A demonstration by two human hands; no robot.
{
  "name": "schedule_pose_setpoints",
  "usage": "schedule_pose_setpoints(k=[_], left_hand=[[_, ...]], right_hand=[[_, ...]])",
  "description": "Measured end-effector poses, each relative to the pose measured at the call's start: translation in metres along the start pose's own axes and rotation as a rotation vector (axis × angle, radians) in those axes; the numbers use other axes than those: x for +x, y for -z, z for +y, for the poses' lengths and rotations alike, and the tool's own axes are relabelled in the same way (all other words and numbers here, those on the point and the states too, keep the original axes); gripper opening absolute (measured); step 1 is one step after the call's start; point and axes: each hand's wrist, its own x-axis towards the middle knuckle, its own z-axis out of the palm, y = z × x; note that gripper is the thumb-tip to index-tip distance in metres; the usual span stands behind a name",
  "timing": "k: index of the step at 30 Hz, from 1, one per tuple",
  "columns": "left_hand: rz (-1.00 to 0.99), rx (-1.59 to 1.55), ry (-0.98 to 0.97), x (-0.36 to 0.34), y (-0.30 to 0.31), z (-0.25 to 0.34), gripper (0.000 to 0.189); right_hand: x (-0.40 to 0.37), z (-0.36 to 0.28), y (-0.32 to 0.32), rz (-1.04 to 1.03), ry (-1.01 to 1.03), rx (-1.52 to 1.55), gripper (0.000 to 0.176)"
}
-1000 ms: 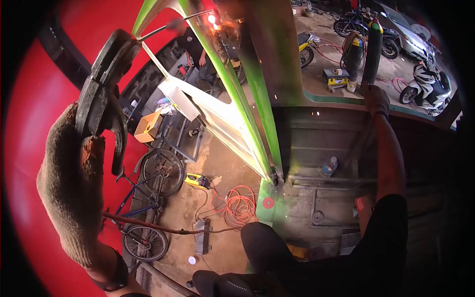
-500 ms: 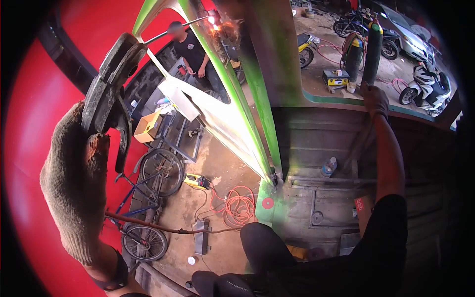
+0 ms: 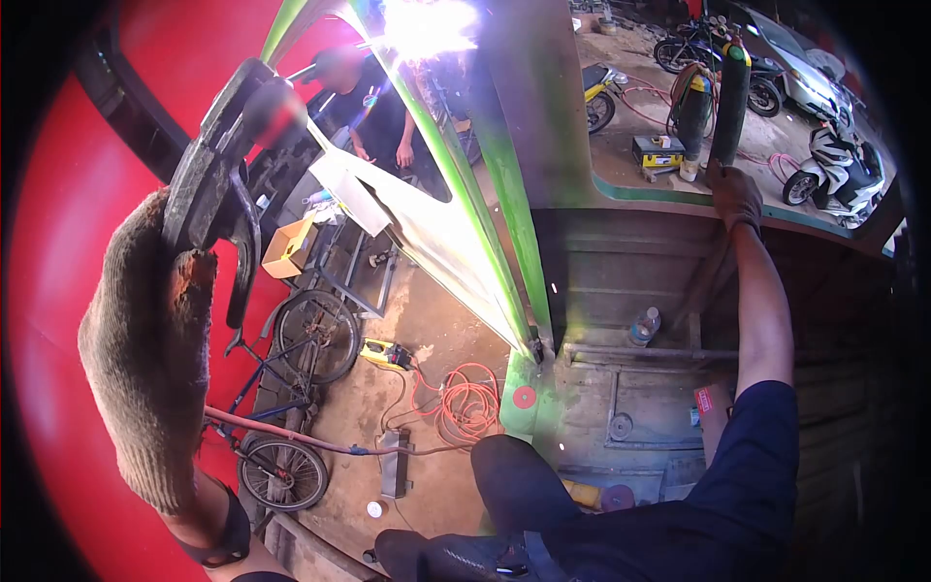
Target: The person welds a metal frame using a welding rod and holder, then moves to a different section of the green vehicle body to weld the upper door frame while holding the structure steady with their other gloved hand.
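My left hand (image 3: 145,359), in a thick knitted glove, is wrapped round a worn dark welding electrode holder (image 3: 208,184) at the left. A blinding welding arc (image 3: 427,27) burns at the top of the green pillar (image 3: 456,184); its glare hides the electrode's tip and the metal there. Below my left glove, a reddish cable (image 3: 320,442) runs across to the right. My right hand (image 3: 739,199), also gloved, is closed over the teal-edged ledge (image 3: 648,196) of the window opening at the right.
Behind the pillar stands a person (image 3: 383,116) in dark clothes. Below are a bicycle (image 3: 315,335), a coiled orange hose (image 3: 467,405) and a yellow-black machine (image 3: 385,353). A bottle (image 3: 644,327) stands inside the body. Gas cylinders (image 3: 729,107) and a scooter (image 3: 842,175) are outside.
The small orange glow at the pillar top has flared into a bright white arc, lighting my right arm. The electrode holder has shifted slightly. My right hand stays put.
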Motion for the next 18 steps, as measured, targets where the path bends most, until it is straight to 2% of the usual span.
schedule_pose_setpoints(k=[1, 3, 7, 9, 11, 13, 18], left_hand=[[0.0, 0.0, 0.0, 0.0, 0.001, 0.002, 0.046], [-0.047, -0.029, 0.121, 0.002, 0.003, 0.008, 0.044], [-0.031, -0.044, 0.102, 0.001, 0.003, 0.005, 0.043], [-0.099, -0.149, 0.136, -0.001, 0.008, 0.002, 0.037], [-0.003, 0.012, 0.042, -0.004, 0.007, -0.001, 0.038], [-0.001, -0.042, 0.029, -0.004, 0.009, -0.007, 0.037], [-0.031, 0.033, 0.123, -0.001, 0.007, 0.007, 0.04]], right_hand=[[0.0, 0.0, 0.0, 0.0, 0.001, 0.0, 0.058], [0.0, 0.0, -0.002, 0.013, -0.006, 0.003, 0.058], [0.003, 0.002, -0.004, 0.008, -0.011, 0.002, 0.059], [0.01, 0.006, -0.01, -0.008, -0.002, -0.039, 0.058], [0.004, 0.005, -0.006, 0.008, 0.003, -0.005, 0.059], [0.004, 0.004, -0.005, 0.011, 0.009, 0.005, 0.059], [0.005, 0.006, -0.007, 0.016, 0.0, -0.001, 0.058]])
